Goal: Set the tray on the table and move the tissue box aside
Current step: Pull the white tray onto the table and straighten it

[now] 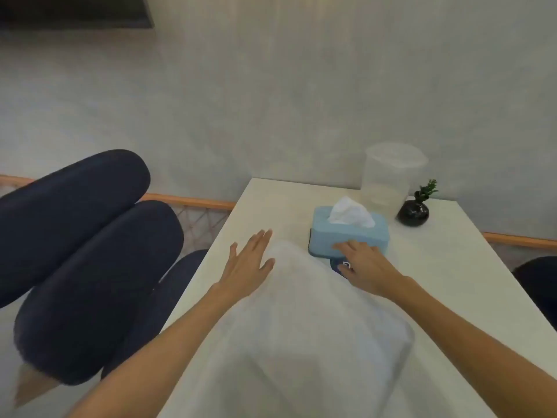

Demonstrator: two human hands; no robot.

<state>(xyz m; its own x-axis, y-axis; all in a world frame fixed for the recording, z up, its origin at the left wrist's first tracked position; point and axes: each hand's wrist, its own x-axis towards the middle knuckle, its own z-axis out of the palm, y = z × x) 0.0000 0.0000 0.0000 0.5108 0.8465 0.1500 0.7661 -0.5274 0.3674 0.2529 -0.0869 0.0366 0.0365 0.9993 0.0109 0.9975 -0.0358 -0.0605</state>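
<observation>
A pale, blurred tray point(301, 342) lies on the white table point(437, 282) between my forearms, its far end near the tissue box. The light blue tissue box point(346, 230) stands behind it with a white tissue sticking out of the top. My right hand point(364, 267) has its fingers apart, and the fingertips touch the box's near side. A small dark blue thing point(335, 263) peeks out beside that hand's thumb. My left hand point(250, 263) is flat and open at the tray's far left edge, holding nothing.
A clear plastic container point(391, 176) and a small black vase with a green sprig point(413, 213) stand behind the box near the wall. A dark blue padded chair point(84, 251) sits by the table's left edge. Another dark seat point(538, 282) shows at the right.
</observation>
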